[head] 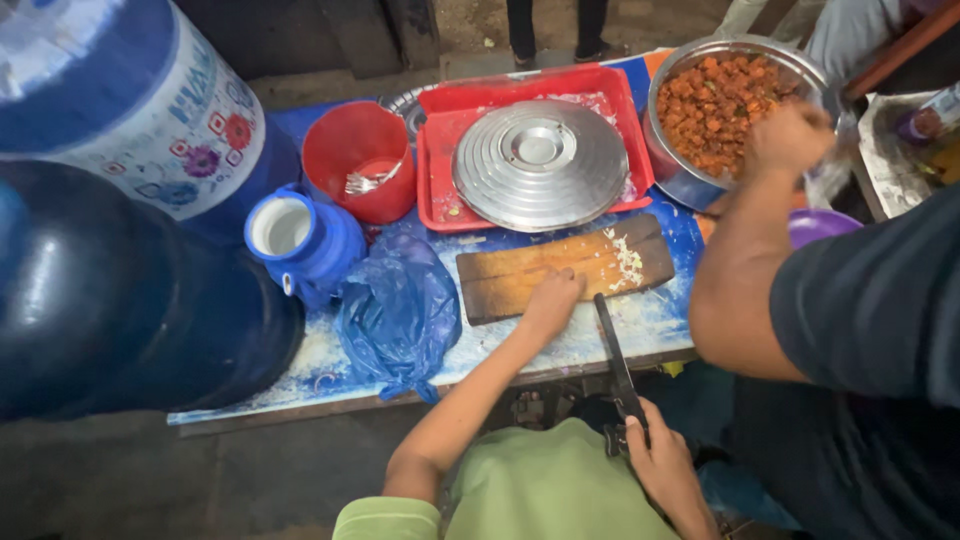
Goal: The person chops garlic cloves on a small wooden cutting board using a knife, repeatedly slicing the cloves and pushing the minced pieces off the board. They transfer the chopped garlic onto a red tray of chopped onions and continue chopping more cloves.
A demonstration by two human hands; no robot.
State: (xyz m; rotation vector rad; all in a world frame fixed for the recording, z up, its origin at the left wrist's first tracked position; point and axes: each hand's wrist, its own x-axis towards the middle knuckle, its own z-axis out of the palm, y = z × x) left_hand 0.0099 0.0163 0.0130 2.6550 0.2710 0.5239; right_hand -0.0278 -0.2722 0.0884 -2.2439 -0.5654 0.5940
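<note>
My left hand (551,300) lies flat on the near edge of a wooden cutting board (520,268), which carries a small heap of white chopped bits (627,262) at its right end. My right hand (662,462) grips the handle of a dark knife (612,345) low by my green shirt. Its blade points up toward the board's right corner. A metal bowl of orange-red chunks (712,100) stands at the back right, with another person's hand (790,135) over its rim.
A red tray (440,140) holds a round metal lid (540,165). Left of it are a red cup with a fork (360,160), a blue jug (300,235), a crumpled blue bag (398,315) and two large blue water containers (120,120). The person in the dark shirt (870,330) crowds the right side.
</note>
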